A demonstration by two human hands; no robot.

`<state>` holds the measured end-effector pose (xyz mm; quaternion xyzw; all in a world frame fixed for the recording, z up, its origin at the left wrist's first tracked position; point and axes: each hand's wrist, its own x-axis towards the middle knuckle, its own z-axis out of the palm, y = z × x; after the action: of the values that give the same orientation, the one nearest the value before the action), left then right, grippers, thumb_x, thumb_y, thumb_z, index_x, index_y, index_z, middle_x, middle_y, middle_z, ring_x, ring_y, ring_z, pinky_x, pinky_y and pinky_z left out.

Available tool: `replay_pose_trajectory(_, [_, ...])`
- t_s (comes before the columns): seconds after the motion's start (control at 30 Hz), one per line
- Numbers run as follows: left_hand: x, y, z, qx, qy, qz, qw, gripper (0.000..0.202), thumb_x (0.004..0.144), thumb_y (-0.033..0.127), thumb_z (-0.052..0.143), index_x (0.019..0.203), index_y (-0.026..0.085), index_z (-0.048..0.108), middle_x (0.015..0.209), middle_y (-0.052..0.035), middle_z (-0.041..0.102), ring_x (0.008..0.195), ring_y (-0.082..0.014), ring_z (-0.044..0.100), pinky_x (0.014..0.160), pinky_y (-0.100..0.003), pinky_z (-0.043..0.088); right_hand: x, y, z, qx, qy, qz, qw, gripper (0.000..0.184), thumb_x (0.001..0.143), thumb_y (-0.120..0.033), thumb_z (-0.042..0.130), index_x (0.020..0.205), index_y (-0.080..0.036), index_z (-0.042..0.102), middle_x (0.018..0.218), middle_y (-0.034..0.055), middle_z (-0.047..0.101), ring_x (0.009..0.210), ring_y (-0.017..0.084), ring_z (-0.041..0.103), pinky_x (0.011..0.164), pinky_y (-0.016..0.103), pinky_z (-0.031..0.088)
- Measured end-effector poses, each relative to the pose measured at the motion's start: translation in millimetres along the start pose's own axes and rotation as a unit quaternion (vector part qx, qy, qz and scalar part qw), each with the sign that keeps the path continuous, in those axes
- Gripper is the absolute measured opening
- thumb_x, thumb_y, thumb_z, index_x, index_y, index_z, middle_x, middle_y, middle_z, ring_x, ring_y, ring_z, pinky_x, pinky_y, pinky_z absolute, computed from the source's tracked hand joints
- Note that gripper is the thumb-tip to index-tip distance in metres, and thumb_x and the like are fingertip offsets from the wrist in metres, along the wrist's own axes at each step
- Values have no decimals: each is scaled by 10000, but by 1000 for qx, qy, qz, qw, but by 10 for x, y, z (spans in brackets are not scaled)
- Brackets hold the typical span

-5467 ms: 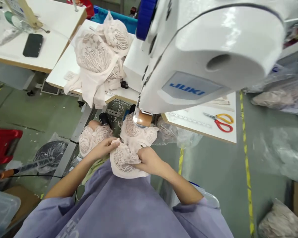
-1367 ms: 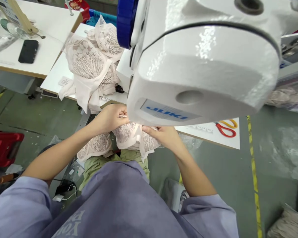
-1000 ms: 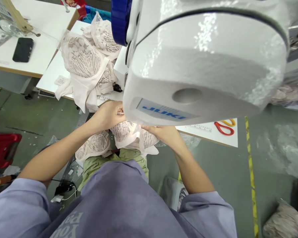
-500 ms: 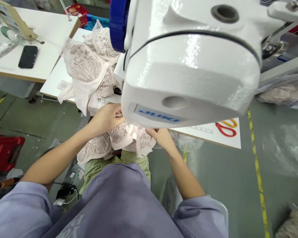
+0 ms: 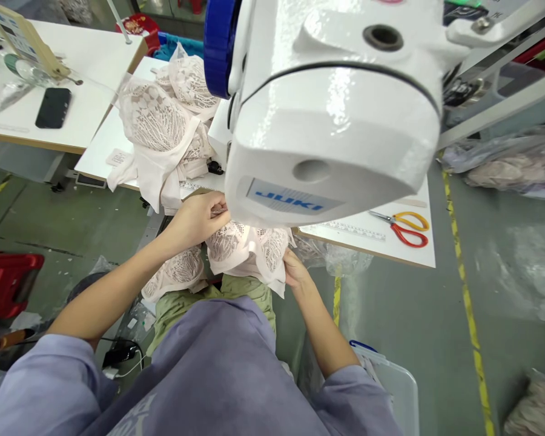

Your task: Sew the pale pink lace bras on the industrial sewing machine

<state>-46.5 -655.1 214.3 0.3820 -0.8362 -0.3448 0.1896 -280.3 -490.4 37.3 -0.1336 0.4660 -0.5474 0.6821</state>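
A pale pink lace bra (image 5: 247, 249) hangs over the table's front edge, under the head of a white sewing machine (image 5: 331, 139). My left hand (image 5: 202, 217) pinches its upper left part close to the machine; the fingertips are partly hidden by the machine head. At the bra's right side, my right hand (image 5: 295, 269) has its fingers closed on the edge of the cup, some of them behind the fabric. Another lace cup piece (image 5: 177, 272) lies lower left, by my lap. The needle area is out of sight behind the machine head.
Several lace bras (image 5: 157, 121) are piled on the table left of the machine. Scissors (image 5: 406, 227) with orange and red handles and a ruler (image 5: 345, 229) lie at right. A black phone (image 5: 53, 108) rests on the neighbouring table. A clear plastic bin (image 5: 393, 381) stands at lower right.
My right hand has moved down along the bra's right side, from its top edge to the outer edge. The bra has shifted slightly right. My left hand stays nearly in place.
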Motion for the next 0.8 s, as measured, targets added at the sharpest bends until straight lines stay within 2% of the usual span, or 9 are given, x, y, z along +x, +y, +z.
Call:
replay_pose_trajectory(0.1, [-51,-37,-34,35,-1,9,999,78,860,251,626,905,189,607,861,-70,667,803,-207,617,675,-295,449,-51,-90,1,16,58,-45,997,489,595,-392,925,1019,-247,727,995,53,810,963,266,759,892,390,610])
replay_pose_trajectory(0.2, [-159,-13,-87,62,47,5,997,194,892,269,618,1069,189,624,1079,-118,685,1000,-260,645,773,-335,510,-185,-288,-14,17,92,-124,988,522,608,-454,930,1051,-256,737,1027,37,807,942,244,756,889,378,615])
replay_pose_trajectory(0.33, [-453,274,-79,46,93,62,993,171,949,249,557,1098,177,602,1081,-87,698,1027,-213,668,851,-332,557,-487,-667,28,-5,111,-263,958,337,653,-476,920,870,-283,748,811,-35,785,642,148,704,673,274,606])
replay_pose_trajectory(0.43, [-681,613,42,-30,87,229,969,155,937,189,578,1091,193,588,999,-53,720,955,-158,697,846,-280,585,-727,-889,329,-109,20,-326,939,221,733,-439,882,760,-271,742,641,-64,718,481,99,599,500,206,503])
replay_pose_trajectory(0.53, [-776,819,196,-25,33,350,936,344,954,310,593,1273,198,525,1260,-114,686,1229,-206,633,1068,-361,531,-913,-973,838,-326,-147,-276,892,165,875,-348,758,767,-223,751,705,-19,744,595,138,661,569,233,512])
replay_pose_trajectory(0.6, [-762,808,259,15,-28,326,945,520,934,438,624,1355,166,483,1338,-146,650,1293,-260,587,1125,-437,472,-982,-981,1133,-417,-227,-227,850,199,959,-301,638,842,-207,769,827,14,782,740,170,711,694,265,541])
replay_pose_trajectory(0.67, [-717,696,265,31,-101,233,967,522,887,483,673,1276,151,565,1112,-101,729,1075,-262,671,976,-424,525,-994,-983,1295,-447,-246,-205,835,254,1003,-296,562,907,-207,779,873,23,789,785,169,715,737,264,532])
replay_pose_trajectory(0.73, [-664,547,221,-1,-152,112,982,340,877,460,683,1043,163,672,774,-15,689,743,-184,650,704,-314,509,-949,-989,1325,-456,-213,-201,841,268,1016,-317,543,953,-210,781,888,28,786,782,163,704,721,254,510])
replay_pose_trajectory(0.8, [-604,415,164,-48,-145,3,988,308,909,465,642,821,172,673,624,18,595,590,-130,557,551,-249,395,-856,-992,1282,-466,-150,-201,848,259,1007,-344,557,974,-204,772,886,30,772,772,165,680,696,254,483])
